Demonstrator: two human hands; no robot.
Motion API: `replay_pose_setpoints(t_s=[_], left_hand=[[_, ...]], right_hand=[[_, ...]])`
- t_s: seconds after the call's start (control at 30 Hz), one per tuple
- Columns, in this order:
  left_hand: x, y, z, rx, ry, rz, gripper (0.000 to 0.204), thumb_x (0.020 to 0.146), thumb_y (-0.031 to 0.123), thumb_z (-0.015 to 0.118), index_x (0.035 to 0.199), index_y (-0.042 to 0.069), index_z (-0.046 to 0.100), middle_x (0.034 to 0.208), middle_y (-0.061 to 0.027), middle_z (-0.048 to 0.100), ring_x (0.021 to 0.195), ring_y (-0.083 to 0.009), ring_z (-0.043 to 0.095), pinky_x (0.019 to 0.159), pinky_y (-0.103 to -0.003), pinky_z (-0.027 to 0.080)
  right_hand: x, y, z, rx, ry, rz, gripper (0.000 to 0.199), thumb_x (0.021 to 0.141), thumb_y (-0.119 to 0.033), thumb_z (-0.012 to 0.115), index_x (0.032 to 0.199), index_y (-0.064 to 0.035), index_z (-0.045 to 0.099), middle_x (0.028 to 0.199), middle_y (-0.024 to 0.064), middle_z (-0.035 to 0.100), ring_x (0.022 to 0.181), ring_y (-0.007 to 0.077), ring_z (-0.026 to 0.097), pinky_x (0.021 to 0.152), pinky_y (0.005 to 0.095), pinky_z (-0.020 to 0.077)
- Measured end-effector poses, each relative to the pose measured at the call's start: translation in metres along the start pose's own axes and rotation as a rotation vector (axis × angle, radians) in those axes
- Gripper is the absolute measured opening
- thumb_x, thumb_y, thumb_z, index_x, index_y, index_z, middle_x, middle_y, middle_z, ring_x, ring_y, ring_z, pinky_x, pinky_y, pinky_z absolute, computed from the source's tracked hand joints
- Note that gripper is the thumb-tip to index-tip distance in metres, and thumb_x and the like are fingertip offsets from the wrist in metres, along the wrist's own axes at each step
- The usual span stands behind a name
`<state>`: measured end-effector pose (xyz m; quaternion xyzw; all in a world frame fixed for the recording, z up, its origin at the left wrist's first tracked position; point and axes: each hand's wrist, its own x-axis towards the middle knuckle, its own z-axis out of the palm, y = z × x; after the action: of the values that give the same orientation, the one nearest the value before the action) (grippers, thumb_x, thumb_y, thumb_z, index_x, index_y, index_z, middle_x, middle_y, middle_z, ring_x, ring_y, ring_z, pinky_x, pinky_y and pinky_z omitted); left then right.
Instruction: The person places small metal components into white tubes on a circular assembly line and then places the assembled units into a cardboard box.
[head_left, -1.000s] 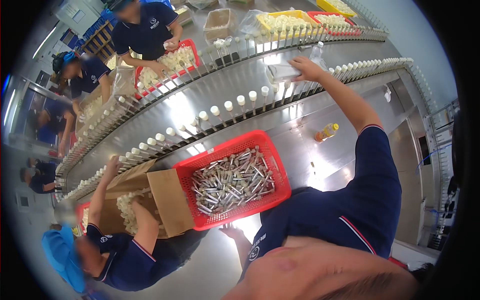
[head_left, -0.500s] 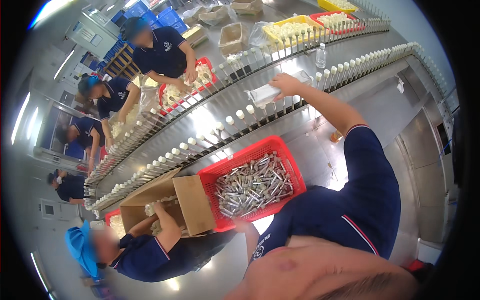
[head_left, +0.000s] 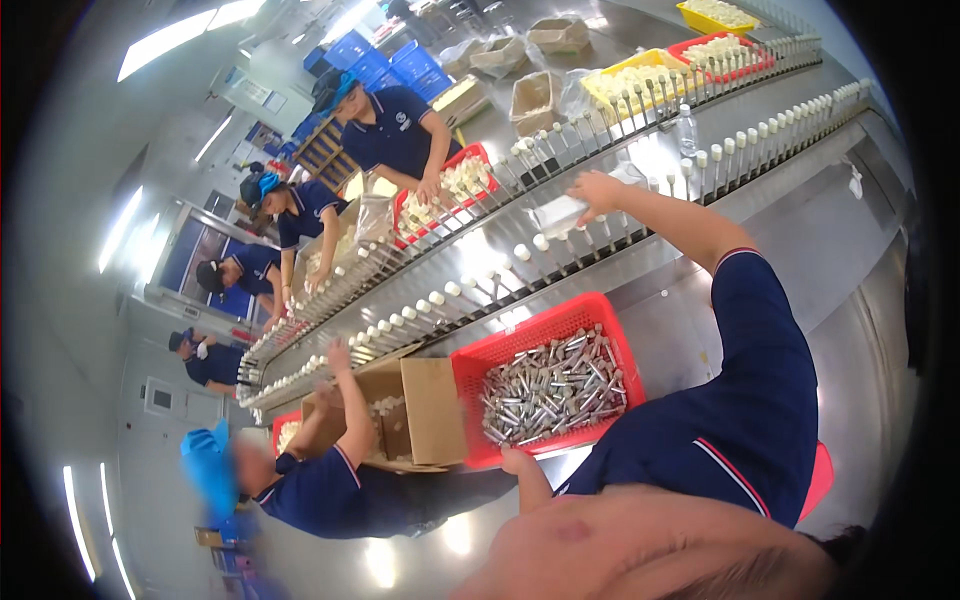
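My right hand [head_left: 597, 192] reaches over the near row of pegs, its fingers bent round a white, plastic-looking bundle [head_left: 560, 214] on the steel surface. At the near rim of a red perforated basket [head_left: 462, 385], my left hand [head_left: 516, 462] is closed on the edge; most of its fingers are hidden. Inside the basket lies a heap of small silvery metal pieces [head_left: 555, 385] with dull, pale ends. Upright metal rods with white caps [head_left: 522, 252] line the track beside my right hand.
An open cardboard box [head_left: 433, 410] adjoins the basket on the left, where a co-worker in a blue cap [head_left: 207, 455] stands. Other workers sort pale pieces across the line. A clear bottle [head_left: 687, 132] stands between the rod rows. Yellow trays [head_left: 640, 85] sit farther back.
The view has tilted, so the scene lies farther right. The nearby co-worker's hand has risen from the box to the capped rods. My hands keep their places at the bundle and basket.
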<state>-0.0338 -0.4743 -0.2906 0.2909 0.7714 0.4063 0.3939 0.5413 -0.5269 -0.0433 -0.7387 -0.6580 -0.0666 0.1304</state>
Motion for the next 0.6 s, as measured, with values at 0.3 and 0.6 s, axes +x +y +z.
replay_pose_setpoints(t_s=[0.3,0.6], left_hand=[[0.014,-0.005,-0.004,0.285,-0.098,0.207,0.04,0.073,0.026,0.059,0.084,-0.012,0.063,0.084,-0.0253,0.064,0.075,-0.0351,0.059,0.07,-0.045,0.045],[0.024,-0.018,-0.004,0.291,-0.03,0.191,0.038,0.076,0.031,0.053,0.081,-0.003,0.068,0.081,-0.0194,0.066,0.075,-0.0319,0.062,0.069,-0.042,0.047]], right_hand=[[-0.021,0.031,0.007,-0.073,-0.03,0.052,0.08,0.06,-0.059,0.07,0.118,-0.006,0.054,0.099,0.012,0.056,0.101,0.0282,0.05,0.089,0.0405,0.0376],[0.005,0.013,-0.029,0.021,0.22,-0.023,0.086,0.062,-0.056,0.071,0.124,-0.0026,0.046,0.102,0.0142,0.058,0.101,0.0304,0.051,0.088,0.0411,0.0384]])
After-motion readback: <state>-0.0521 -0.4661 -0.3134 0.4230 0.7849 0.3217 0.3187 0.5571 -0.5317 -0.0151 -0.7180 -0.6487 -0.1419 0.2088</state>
